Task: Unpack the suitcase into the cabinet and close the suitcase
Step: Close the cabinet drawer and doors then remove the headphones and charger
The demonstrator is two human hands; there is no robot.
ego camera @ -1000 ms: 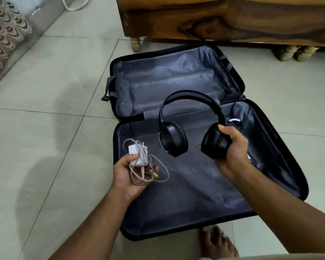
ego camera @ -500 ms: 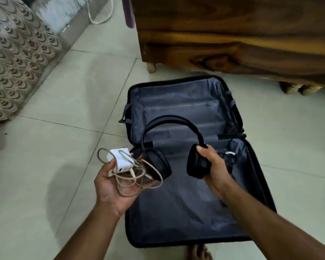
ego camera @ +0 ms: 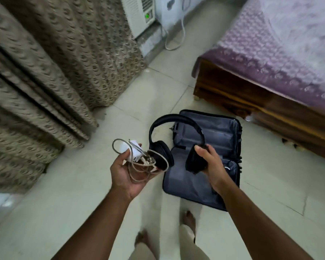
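Observation:
The black suitcase (ego camera: 214, 134) lies open on the tiled floor, its grey lining bare apart from a small white-marked item near the right edge. My right hand (ego camera: 212, 162) grips one ear cup of the black headphones (ego camera: 169, 128), which hang above the suitcase's left side. My left hand (ego camera: 128, 175), palm up, holds a white charger (ego camera: 134, 150) with its coiled beige cable (ego camera: 141, 166), left of the suitcase. No cabinet is visible.
A patterned brown curtain (ego camera: 45, 91) fills the left. A wooden bed (ego camera: 251, 94) with a purple cover (ego camera: 280, 49) stands at the right. A white appliance (ego camera: 139, 14) with a cord sits at the back. My bare feet (ego camera: 188, 220) stand on the floor tiles.
The view has risen and swung left, so the suitcase looks smaller and lower. Both hands have lifted and carried the headphones and charger leftwards, away from over the suitcase.

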